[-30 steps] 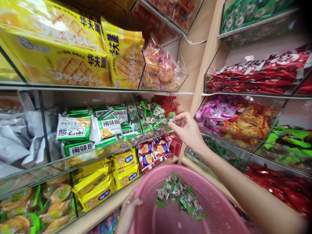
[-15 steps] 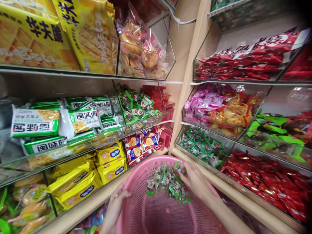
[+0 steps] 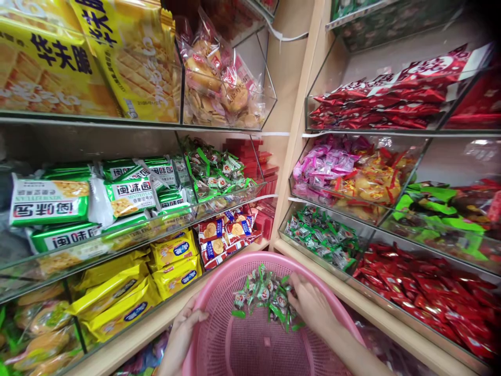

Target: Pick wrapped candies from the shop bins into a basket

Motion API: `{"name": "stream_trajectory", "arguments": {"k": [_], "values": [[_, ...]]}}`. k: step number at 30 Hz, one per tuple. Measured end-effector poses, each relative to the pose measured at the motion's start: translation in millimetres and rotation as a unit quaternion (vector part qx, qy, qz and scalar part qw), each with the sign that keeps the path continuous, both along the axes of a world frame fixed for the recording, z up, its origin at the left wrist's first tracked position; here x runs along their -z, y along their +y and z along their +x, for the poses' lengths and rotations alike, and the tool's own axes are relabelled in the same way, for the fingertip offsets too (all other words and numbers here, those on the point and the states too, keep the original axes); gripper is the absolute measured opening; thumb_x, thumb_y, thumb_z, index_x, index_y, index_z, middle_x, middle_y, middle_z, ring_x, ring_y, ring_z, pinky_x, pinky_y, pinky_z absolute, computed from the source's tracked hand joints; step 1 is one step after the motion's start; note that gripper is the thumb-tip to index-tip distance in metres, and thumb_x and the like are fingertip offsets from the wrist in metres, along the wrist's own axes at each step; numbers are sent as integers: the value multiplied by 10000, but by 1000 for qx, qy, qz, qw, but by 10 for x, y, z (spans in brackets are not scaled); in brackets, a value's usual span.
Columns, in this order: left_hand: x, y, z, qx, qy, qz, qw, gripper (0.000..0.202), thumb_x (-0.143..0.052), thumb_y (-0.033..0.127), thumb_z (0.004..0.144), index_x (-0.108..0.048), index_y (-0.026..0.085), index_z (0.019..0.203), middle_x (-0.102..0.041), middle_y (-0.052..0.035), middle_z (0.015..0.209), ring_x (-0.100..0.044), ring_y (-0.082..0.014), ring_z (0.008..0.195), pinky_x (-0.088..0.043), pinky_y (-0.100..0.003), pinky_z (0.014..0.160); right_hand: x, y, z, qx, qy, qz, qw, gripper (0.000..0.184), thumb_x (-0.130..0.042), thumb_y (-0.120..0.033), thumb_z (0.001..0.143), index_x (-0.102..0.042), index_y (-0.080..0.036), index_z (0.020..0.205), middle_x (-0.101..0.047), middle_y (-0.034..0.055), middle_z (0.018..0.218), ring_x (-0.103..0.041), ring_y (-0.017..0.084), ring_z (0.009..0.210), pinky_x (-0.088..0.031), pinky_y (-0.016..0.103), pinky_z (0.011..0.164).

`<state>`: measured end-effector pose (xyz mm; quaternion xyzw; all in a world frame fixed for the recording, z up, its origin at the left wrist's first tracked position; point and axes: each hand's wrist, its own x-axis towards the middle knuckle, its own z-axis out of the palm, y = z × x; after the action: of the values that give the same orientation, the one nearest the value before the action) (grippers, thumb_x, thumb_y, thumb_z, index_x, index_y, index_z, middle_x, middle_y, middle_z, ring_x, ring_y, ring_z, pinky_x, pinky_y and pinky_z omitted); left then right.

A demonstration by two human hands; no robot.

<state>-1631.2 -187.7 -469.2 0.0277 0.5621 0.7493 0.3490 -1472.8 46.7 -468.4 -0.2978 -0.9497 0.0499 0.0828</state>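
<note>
A pink plastic basket sits low in front of me, with a heap of small green-wrapped candies in its far half. My left hand grips the basket's left rim, fingers curled over the edge. My right hand is inside the basket at the right side of the candy heap, fingers closing on several of the candies. The same green candies fill a glass bin on the middle left shelf and a lower bin on the right.
Glass-fronted shelves stand on both sides of a wooden corner post. Yellow cracker packs, green biscuit packs and yellow snack bags are on the left. Red wrapped snacks and pink and yellow candies fill the right bins.
One second ago my right hand was up at the shelf bin with a green candy; it has come down into the basket onto the heap. The view dropped and shifted slightly.
</note>
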Motion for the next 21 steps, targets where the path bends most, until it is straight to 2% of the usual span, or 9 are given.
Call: {"name": "stream_trajectory", "arguments": {"k": [5, 10, 13, 16, 21], "values": [[64, -17, -35, -11, 9, -7, 1000, 543, -588, 152, 541, -584, 149, 1083, -678, -27, 872, -608, -195, 868, -423, -263, 800, 30, 1, -19, 6, -2, 32, 999, 130, -379, -205, 822, -491, -205, 888, -552, 86, 1041, -625, 198, 721, -349, 262, 501], [177, -27, -111, -49, 34, -25, 998, 527, -606, 168, 506, -613, 146, 1033, -668, -11, 749, -593, -201, 853, -397, -265, 845, 51, 19, -33, -6, 68, 17, 998, 152, -357, -273, 846, -489, -216, 797, -575, 55, 906, -621, 194, 676, -393, 275, 520], [184, -13, -126, -51, 42, -21, 998, 510, -601, 151, 470, -642, 144, 978, -667, -18, 706, -585, -217, 856, -391, -273, 859, -54, 37, -45, -19, 136, 2, 991, 189, -336, -309, 863, -473, -222, 767, -571, 45, 832, -600, 183, 626, -409, 283, 524], [153, 3, -117, -56, 54, 1, 997, 491, -584, 151, 460, -656, 141, 946, -683, -36, 763, -580, -230, 879, -395, -281, 852, -413, 14, -124, -74, 223, -22, 972, 174, -341, -318, 872, -481, -230, 816, -568, 42, 857, -586, 168, 660, -437, 284, 582], [116, -8, -124, -4, 49, 37, 998, 506, -567, 138, 450, -653, 155, 948, -685, -49, 834, -580, -238, 911, -400, -290, 843, -1451, -214, -495, -210, 346, -31, 914, 139, -406, -274, 853, -517, -217, 915, -574, 48, 916, -562, 147, 730, -443, 295, 694]]}}
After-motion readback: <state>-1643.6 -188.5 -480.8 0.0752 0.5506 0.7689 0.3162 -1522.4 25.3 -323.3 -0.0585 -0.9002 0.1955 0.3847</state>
